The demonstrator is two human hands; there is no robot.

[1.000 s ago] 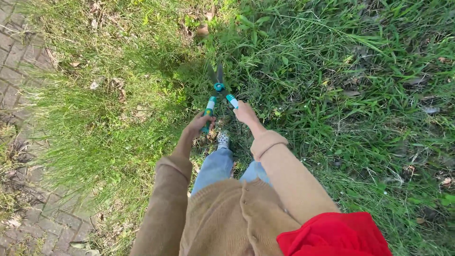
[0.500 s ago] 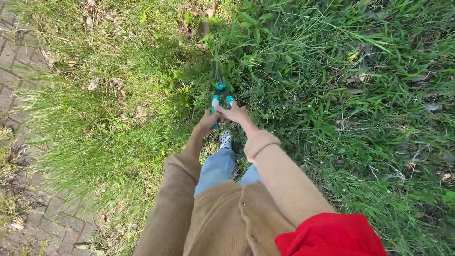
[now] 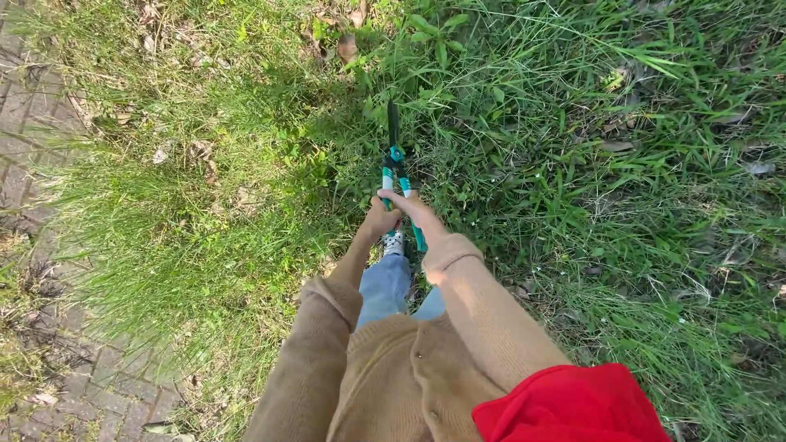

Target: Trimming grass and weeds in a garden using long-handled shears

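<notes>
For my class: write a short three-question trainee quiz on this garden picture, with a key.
1. True or false: the blades of the hedge shears are shut together.
2. What does the left hand grip?
3. The brick paving lies on which side of the grass: A left, B right?

Key: 1 true. 2 a teal handle of the shears; the right hand grips the other. 3 A.

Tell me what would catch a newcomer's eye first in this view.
First, the hedge shears at the centre: teal handles, dark blades closed and pointing up into the tall grass. The left hand and right hand each grip a handle, close together. Next comes the bright red cloth at the bottom right, against the tan cardigan, then the brick paving down the left edge.
</notes>
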